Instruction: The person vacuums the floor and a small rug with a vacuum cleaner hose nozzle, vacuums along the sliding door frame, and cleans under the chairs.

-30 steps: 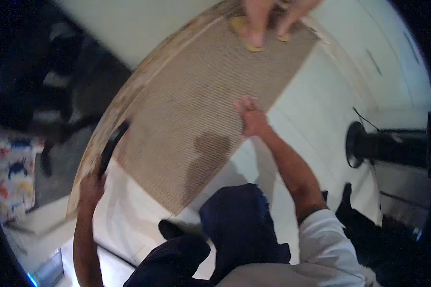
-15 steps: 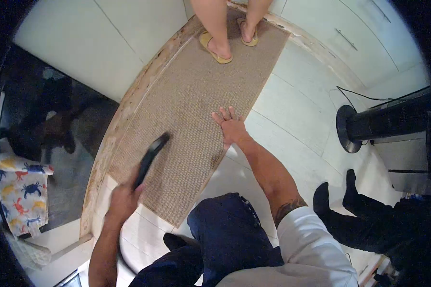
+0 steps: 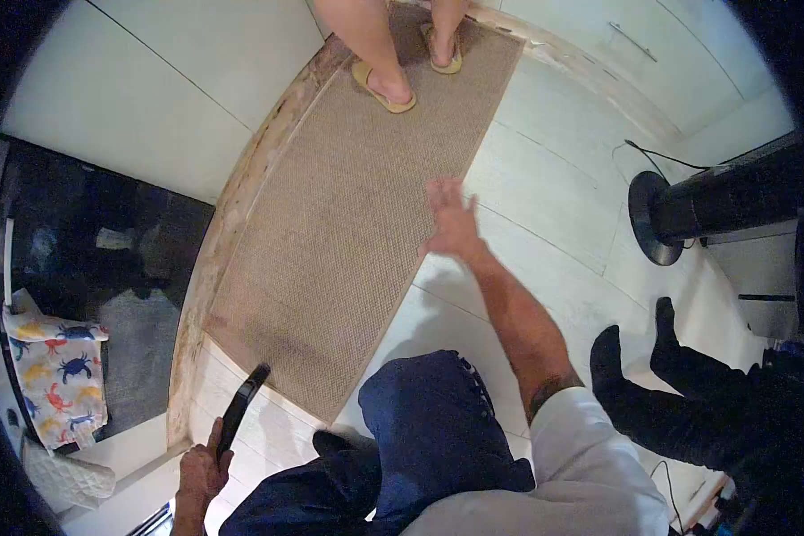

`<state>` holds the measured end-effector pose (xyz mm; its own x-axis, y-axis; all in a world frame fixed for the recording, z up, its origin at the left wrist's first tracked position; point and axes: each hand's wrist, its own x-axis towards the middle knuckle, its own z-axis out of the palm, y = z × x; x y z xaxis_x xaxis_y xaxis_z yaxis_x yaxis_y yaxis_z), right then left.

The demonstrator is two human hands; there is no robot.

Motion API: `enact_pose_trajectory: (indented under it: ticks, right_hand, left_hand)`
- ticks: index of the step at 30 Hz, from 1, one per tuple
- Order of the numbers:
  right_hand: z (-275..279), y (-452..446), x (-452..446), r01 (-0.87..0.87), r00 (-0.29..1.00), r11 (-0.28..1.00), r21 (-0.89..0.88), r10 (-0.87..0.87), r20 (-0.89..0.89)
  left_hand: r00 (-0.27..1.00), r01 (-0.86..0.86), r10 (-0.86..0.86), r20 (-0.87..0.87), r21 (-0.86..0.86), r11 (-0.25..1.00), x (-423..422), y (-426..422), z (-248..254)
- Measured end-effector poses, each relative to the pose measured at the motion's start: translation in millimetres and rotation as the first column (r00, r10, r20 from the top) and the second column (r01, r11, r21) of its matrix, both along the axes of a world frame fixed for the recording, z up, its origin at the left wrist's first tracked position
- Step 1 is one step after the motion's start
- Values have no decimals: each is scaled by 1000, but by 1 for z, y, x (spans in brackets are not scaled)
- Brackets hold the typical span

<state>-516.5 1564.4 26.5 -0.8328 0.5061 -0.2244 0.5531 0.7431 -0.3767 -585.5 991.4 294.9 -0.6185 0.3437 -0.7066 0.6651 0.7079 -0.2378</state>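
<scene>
At the lower left, my left hand point(image 3: 204, 473) is wrapped round a black vacuum-like wand point(image 3: 238, 409), whose tip rests at the near end of the brown woven mat point(image 3: 348, 205). My right hand point(image 3: 453, 220) has its fingers spread over the mat's right edge and holds nothing; whether it touches the mat is unclear. At the far end of the mat stand a person's feet in yellow flip-flops point(image 3: 386, 87).
Another person's black-socked feet point(image 3: 606, 362) are at the right. A black tower fan point(image 3: 688, 210) with a cable stands beyond them. Pale cabinets point(image 3: 143, 80) border the mat. A crab-print towel point(image 3: 58, 380) hangs on the dark oven door point(image 3: 107, 241).
The wand in my left hand has moved back toward me, from the mat's middle to its near end. My right hand has shifted slightly right. The view has also moved.
</scene>
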Motion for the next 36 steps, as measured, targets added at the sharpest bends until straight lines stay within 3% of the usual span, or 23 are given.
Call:
enact_pose_trajectory:
  ticks: [1,2,5,9,10,14,15,16,17,19,20,21,22,23,25,26,27,28,29,30,31,33,36]
  right_hand:
    - [-9,17,7,78,996,997,-2,-78,51]
    - [-14,31,14,3,988,1000,-26,1,157]
    - [-33,35,22,-42,992,998,55,35,122]
    - [-32,35,22,-22,996,999,33,19,90]
    - [-34,36,22,-20,996,999,25,18,85]
    - [-39,38,21,-13,994,1000,11,11,111]
    - [-40,38,21,-25,992,1000,0,25,122]
    - [-41,39,21,-21,993,1000,3,21,118]
    - [-41,38,20,-16,992,1000,-12,17,123]
    - [-42,36,19,-6,992,1000,-17,8,128]
    - [-41,35,18,-2,990,1000,-18,5,140]
    - [-38,33,18,3,989,1000,-22,0,150]
    - [-33,32,19,-8,987,1000,-19,11,158]
    - [-31,30,19,-1,988,1000,-12,3,153]
    - [-31,24,22,49,998,998,-33,-47,50]
    - [-39,22,26,61,997,998,-29,-59,51]
    - [-52,20,28,57,997,998,22,-56,-60]
    - [-63,20,30,54,985,996,75,-41,-166]
    - [-67,21,29,57,986,995,82,-44,-159]
    - [-69,18,29,71,983,986,151,-43,-181]
    - [-70,14,30,85,979,973,216,-41,-201]
    - [-62,19,19,96,980,977,188,-60,-191]
    - [-69,14,27,100,983,981,165,-72,-167]
  left_hand:
    - [1000,-2,2,8,-12,1000,0,9,6]
    - [1000,8,-8,-10,18,1000,-5,23,10]
    - [997,-6,12,-78,79,997,-18,84,35]
    - [936,-337,353,17,337,879,-22,95,82]
    - [889,-451,457,10,184,873,-19,81,91]
    - [946,-325,319,-64,-146,934,20,-11,123]
    - [891,-454,453,-37,-66,889,33,-18,138]
    - [940,-333,333,-78,14,943,42,-79,141]
    - [935,-319,290,-204,-124,940,51,-70,153]
    - [903,-366,375,-212,84,927,52,-13,168]
    - [818,-542,561,-123,159,825,48,32,174]
    - [826,-535,557,-88,190,823,32,13,155]
    - [801,-584,588,-110,73,809,15,71,142]
    - [899,-400,438,-27,359,843,0,102,107]
    - [977,-212,202,67,391,896,-35,209,64]
    - [983,-179,130,130,520,835,-44,263,38]
    - [994,-1,-63,86,600,800,-54,313,12]
    - [982,36,-152,116,669,742,-69,356,-24]
    - [956,203,-293,-20,766,610,-86,400,-70]
    - [961,213,-274,-48,760,614,-85,455,-83]
    - [963,196,-258,-76,856,478,-92,497,-116]
    - [960,199,-277,-52,820,536,-103,571,-151]
    - [945,192,-328,9,796,575,-111,572,-178]
